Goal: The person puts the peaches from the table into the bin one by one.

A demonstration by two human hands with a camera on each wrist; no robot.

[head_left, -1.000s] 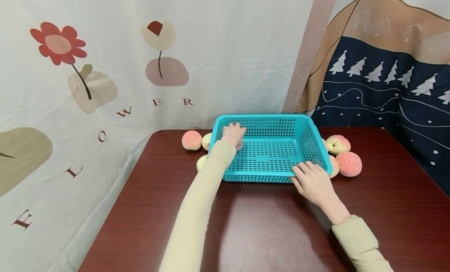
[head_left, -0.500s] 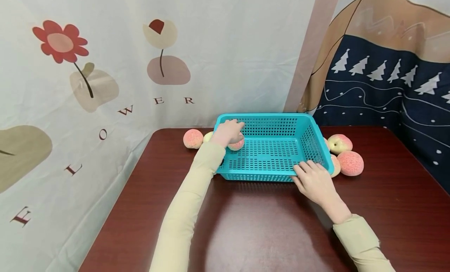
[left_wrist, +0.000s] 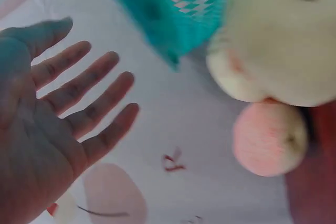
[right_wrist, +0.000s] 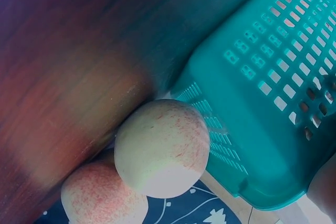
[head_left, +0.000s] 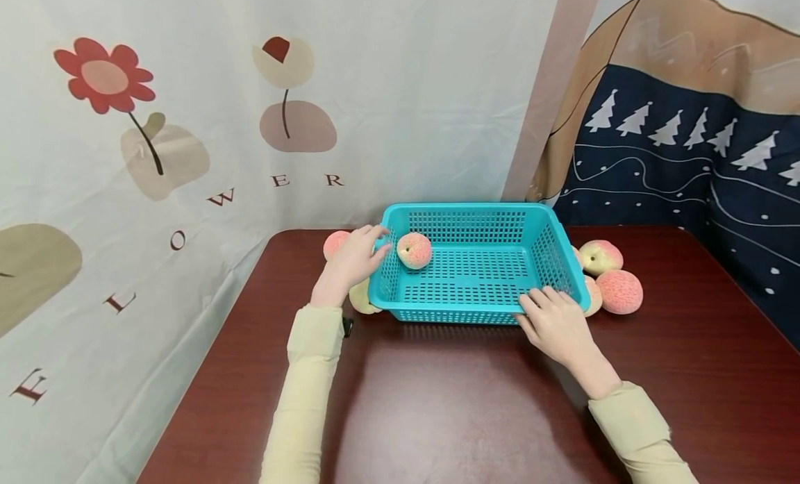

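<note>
A turquoise basket (head_left: pixel 475 308) stands at the back of the table, with one pink and cream peach (head_left: pixel 414 251) inside near its left end. My left hand (head_left: pixel 351 262) is over the basket's left edge, fingers spread and holding nothing; the left wrist view shows the open palm (left_wrist: pixel 47 114) beside the basket's corner. On the front rim near the right corner, my right hand (head_left: pixel 556 326) grips the basket with its fingers over the edge.
Left of the basket lie a pink peach (head_left: pixel 335 242) and a pale one (head_left: pixel 362 298), partly covered by the hand. Several peaches, among them a pink one (head_left: pixel 619 291), lie against and beyond its right side. A printed curtain (head_left: pixel 437 109) hangs behind the table.
My left hand has let go of the peach inside the basket and moved left and out over the basket's left edge. The right hand stays on the rim.
</note>
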